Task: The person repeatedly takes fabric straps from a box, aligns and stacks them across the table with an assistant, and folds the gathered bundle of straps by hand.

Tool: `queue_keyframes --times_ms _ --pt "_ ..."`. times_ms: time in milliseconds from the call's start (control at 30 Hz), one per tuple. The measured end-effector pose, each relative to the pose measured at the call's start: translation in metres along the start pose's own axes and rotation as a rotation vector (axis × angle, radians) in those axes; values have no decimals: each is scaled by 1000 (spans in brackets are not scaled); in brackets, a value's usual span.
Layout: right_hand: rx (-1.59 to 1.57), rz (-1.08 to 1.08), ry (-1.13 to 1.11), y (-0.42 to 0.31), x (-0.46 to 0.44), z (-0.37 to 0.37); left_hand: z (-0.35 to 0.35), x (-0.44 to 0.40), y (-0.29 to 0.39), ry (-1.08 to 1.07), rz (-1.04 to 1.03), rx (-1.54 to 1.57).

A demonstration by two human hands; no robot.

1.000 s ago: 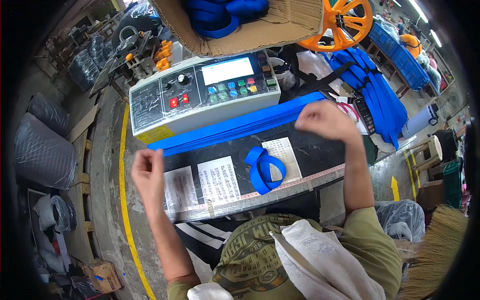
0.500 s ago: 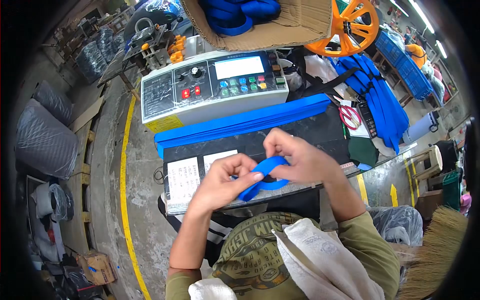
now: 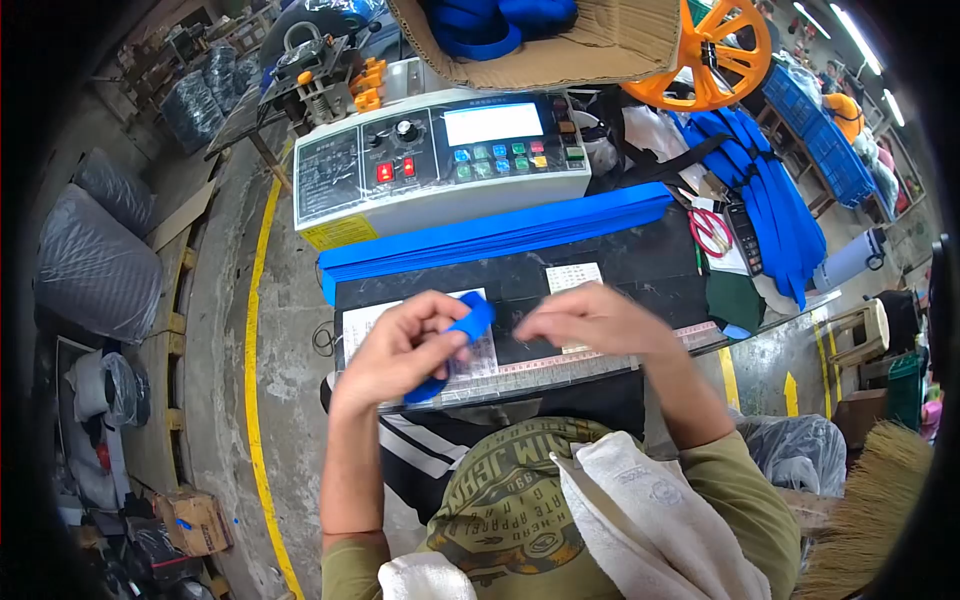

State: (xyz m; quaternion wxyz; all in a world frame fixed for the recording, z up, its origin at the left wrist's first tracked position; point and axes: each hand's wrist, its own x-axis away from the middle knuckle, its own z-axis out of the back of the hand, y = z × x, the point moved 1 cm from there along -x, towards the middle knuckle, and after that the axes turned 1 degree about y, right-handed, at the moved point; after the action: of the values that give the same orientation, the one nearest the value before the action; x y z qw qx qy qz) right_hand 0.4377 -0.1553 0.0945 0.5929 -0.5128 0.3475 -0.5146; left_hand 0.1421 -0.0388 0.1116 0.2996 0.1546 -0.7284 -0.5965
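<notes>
My left hand (image 3: 390,350) pinches a short piece of blue webbing strap (image 3: 474,318) between thumb and fingers. One end shows above the fingertips and another part hangs below the palm. To its right, my right hand (image 3: 598,318) hovers over the black work surface (image 3: 515,285), fingers stretched out and slightly blurred, with nothing visible in it. Under the right hand lie a printed sheet (image 3: 572,276) and a measuring tape strip (image 3: 545,364) along the front edge. Behind both hands, a long pile of flat blue straps (image 3: 500,236) runs across the surface.
A control box (image 3: 440,165) with a lit screen stands behind the straps. Above it is a cardboard box (image 3: 560,68) holding blue webbing. At right are bundled blue straps (image 3: 765,200), red-handled scissors (image 3: 710,232), a calculator (image 3: 744,240) and an orange wheel (image 3: 710,55).
My hands have moved apart. The right hand has let go of the blue strap, while the left has drawn it leftward. The printed sheet and tape strip between them are now uncovered.
</notes>
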Motion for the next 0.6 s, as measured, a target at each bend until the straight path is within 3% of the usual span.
queue_keyframes --times_ms 100,167,200,267,300,400,467,600 --pt "-305 99 152 13 -22 -18 -25 -10 -9 -96 -181 -29" --pt "-699 240 364 15 -31 -15 -17 3 -11 -142 -156 -64" --pt "-700 239 364 8 -28 -5 -12 10 -13 -195 -127 -99" --pt "-789 221 627 -20 -15 22 -9 15 -16 -250 -95 -138" --pt "-793 216 624 -18 -12 24 -8 16 -20 -178 -113 -59" --pt "-283 -46 -150 -15 -4 17 -20 12 -30 -24 -160 110" --pt "-105 148 0 -12 -13 -45 -43 -3 -29 148 -349 286" --pt "-165 192 18 5 -25 -70 -29 -9 -24 352 -582 472"
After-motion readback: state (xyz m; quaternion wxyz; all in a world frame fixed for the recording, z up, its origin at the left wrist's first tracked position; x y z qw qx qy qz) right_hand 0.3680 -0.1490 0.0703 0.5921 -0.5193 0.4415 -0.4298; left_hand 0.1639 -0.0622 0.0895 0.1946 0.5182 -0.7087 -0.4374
